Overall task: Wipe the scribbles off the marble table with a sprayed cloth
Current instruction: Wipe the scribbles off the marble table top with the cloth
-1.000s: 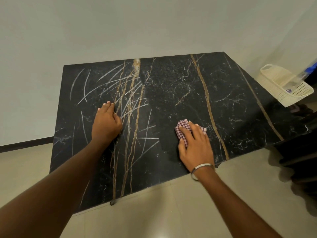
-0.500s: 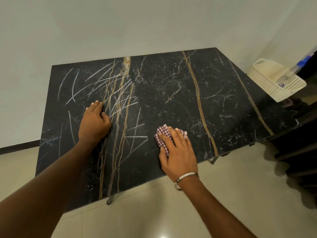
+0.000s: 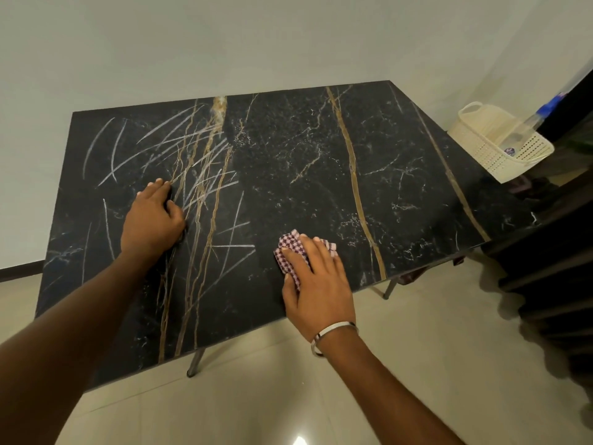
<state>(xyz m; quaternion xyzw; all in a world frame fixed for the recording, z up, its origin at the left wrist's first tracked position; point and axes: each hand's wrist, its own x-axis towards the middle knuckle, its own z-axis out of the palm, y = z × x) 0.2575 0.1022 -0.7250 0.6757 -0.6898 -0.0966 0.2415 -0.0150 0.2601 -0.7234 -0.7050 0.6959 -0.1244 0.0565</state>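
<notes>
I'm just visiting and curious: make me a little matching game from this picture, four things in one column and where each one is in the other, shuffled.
Things:
1. cloth
2. scribbles
3. basket
4. bracelet

Places:
A. on the floor right of the table
B. on the right wrist
C. under the right hand
D. on the table's left half, around the left hand

Pairs: 1-C, 2-D, 3-A, 4-B
</notes>
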